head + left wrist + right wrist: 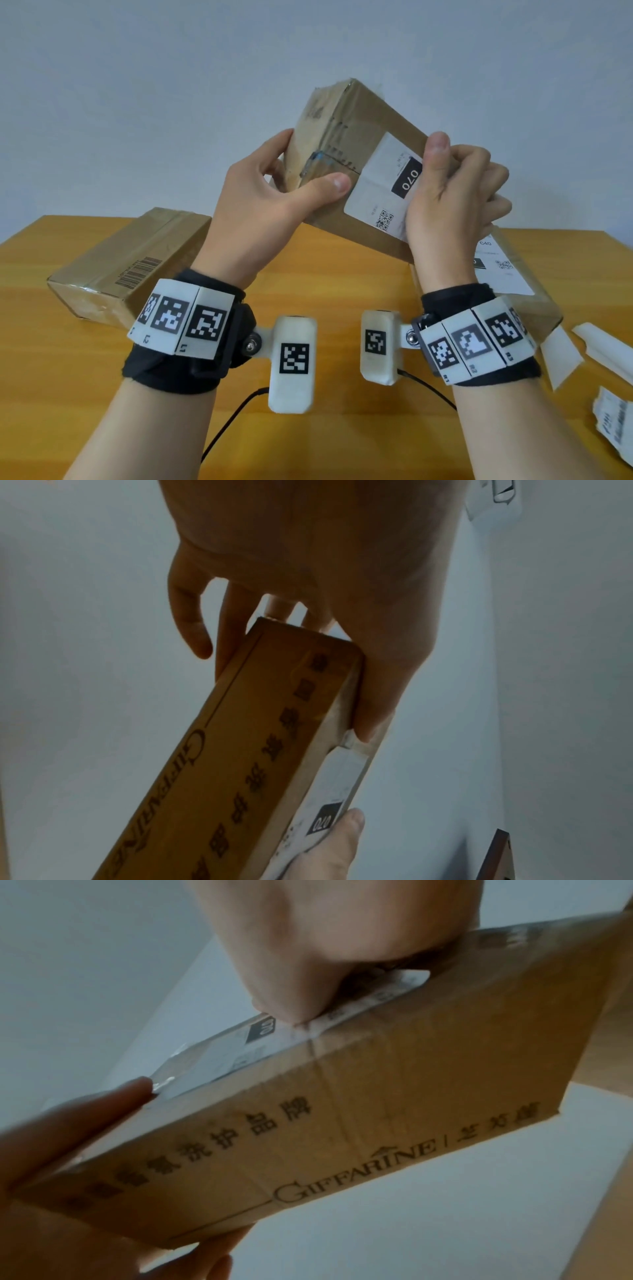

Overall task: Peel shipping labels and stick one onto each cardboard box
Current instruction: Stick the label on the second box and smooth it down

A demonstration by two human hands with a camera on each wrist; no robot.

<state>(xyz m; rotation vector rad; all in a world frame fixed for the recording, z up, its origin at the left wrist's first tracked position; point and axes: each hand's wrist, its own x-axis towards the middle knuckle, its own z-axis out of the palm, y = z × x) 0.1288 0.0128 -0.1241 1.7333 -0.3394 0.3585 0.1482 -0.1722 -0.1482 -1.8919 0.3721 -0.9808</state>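
Cardboard boxes (356,137): three; labels (387,185): two.

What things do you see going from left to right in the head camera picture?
Brown cardboard box with a barcode → left hand → tilted brown cardboard box with a white label → right hand → white peeled backing strips.

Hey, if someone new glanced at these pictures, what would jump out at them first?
The brown cardboard box held tilted in mid-air above the wooden table, left hand gripping its end. The right hand presses a white shipping label marked 070 onto its face.
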